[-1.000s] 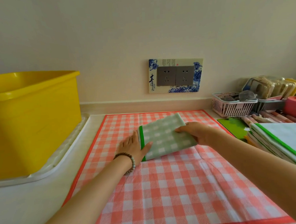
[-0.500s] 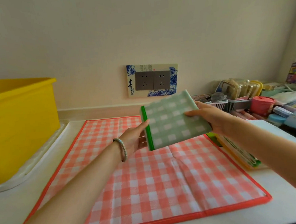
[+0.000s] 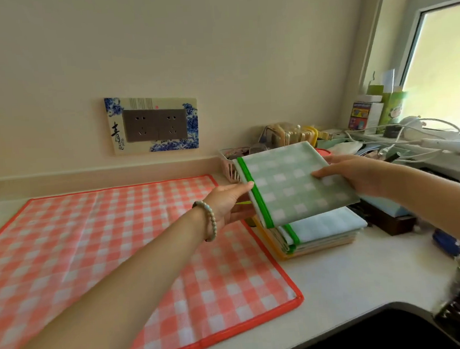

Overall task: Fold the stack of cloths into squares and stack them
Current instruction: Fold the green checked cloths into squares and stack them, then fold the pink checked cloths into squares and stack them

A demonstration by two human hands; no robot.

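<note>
A green checked cloth point(image 3: 292, 183), folded into a square with a bright green hem, hangs in the air just above a stack of folded cloths point(image 3: 322, 233) on the white counter. My left hand point(image 3: 231, 204) grips its left hemmed edge, thumb on top and fingers underneath. My right hand point(image 3: 351, 174) pinches its right edge the same way. The stack's top cloth is pale blue with a green hem. A large red checked cloth point(image 3: 106, 251) lies spread flat on the counter to the left.
A pink basket point(image 3: 230, 169) and a rack of containers point(image 3: 288, 134) stand behind the stack. Cables, boxes and bottles crowd the window sill point(image 3: 411, 139) at right. A dark box point(image 3: 390, 220) sits right of the stack. A dark sink edge point(image 3: 384, 329) lies at bottom right.
Both hands lifted the folded green cloth off the red checked cloth and carried it right, over the stack. The camera turned right, so the yellow tub left the view.
</note>
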